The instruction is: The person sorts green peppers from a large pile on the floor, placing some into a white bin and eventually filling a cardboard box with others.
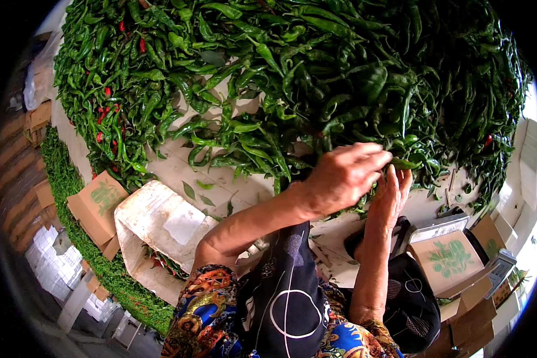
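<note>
A wide heap of long green chili peppers [268,53] covers the pale floor [250,188] before me, with a few red chilies [102,115] among them. My left hand [347,174] reaches across from the left, blurred, with its fingers bent over the near edge of the heap. What lies under those fingers is hidden. Just right of it, my right hand [390,192] points upward, its fingertips against a green pepper [405,164]. The fingertips of both hands are close together. More peppers lie directly beyond them.
A stained white foam box [156,210] lies tilted at my left with peppers inside. Cardboard boxes printed with green plants stand at left [99,192] and right [447,257]. A grey device [500,274] sits far right. Another long band of green peppers [94,264] runs behind the foam box.
</note>
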A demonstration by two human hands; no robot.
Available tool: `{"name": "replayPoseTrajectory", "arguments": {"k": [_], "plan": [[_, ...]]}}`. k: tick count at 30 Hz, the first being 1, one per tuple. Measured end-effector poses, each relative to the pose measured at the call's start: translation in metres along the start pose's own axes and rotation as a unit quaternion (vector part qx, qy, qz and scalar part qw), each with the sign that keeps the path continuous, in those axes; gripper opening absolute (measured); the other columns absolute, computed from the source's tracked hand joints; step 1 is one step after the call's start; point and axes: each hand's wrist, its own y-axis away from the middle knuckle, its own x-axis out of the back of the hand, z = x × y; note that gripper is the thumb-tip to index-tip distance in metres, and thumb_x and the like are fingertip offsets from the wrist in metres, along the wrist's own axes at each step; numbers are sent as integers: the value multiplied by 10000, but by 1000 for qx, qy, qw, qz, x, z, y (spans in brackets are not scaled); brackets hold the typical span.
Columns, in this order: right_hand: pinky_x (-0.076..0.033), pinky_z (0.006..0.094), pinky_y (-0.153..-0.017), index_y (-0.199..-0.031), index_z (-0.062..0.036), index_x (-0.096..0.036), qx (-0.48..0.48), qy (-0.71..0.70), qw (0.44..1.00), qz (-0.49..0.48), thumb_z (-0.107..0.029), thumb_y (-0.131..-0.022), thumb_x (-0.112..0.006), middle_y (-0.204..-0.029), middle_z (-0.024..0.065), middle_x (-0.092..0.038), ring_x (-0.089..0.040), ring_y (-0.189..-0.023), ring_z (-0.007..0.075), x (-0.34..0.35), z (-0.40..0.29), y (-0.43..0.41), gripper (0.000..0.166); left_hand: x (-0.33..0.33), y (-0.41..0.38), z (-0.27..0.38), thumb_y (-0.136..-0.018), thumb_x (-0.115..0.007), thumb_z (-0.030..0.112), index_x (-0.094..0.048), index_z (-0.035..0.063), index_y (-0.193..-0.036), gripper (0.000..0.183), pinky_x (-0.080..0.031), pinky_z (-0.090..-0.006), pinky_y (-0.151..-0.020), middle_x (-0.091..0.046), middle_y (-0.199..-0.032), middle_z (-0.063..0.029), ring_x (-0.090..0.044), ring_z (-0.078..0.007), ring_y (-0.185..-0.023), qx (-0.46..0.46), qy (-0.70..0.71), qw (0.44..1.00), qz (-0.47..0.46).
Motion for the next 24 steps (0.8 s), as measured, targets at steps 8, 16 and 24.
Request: {"name": "replayPoseTrajectory", "arguments": {"k": [8,16,24], "plan": [[-331,377,-1114,-1508,-64,-305,98,108,988,45,-134,-979,-574,-1496,164,-380,-437,-1324,262,11,6,13,598,72,84,-80,-970,-611,134,-650,34,-1208,261,-543,-258,-785,-720,-1051,-67,-667,-115,-911,327,92,929,147],[-454,263,-892,-1311,-51,-531,114,148,982,-24,-66,-975,-588,-1187,43,-585,-552,-994,122,7,10,28,341,71,31,-126,-784,-737,13,-642,83,-1247,478,-513,-362,-916,-619,-1146,-139,-608,-279,-1070,137,-203,966,84],[-479,246,-853,-1142,-5,-641,-81,158,957,-231,-93,-963,-636,-986,29,-670,-593,-911,92,-8,52,46,200,90,52,-84,-909,-668,60,-699,17,-998,103,-472,-225,-637,-630,-890,-7,-576,-69,-730,302,64,948,78]]}}
